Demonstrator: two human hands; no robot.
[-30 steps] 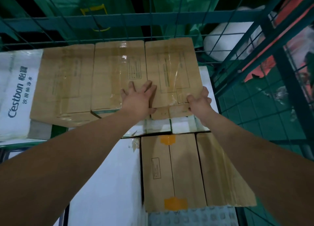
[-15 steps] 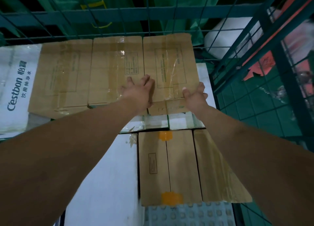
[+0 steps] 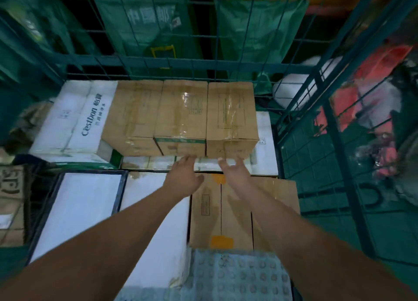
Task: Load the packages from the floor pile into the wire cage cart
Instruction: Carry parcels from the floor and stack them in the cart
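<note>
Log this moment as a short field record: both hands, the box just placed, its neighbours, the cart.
left hand: open, fingers loose, holding nothing, near the front of the box row
right hand: open, holding nothing, just below the rightmost cardboard box
rightmost cardboard box: taped, on the top layer, at the right end of a row of three
middle cardboard box: beside it, glossy tape on top
Cestbon carton: white, left of the row
wire cage cart: green mesh walls behind and to the right

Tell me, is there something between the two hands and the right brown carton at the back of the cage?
Nothing visible. The left hand and right hand are open just before the right brown carton, with only a white box beneath.
</note>
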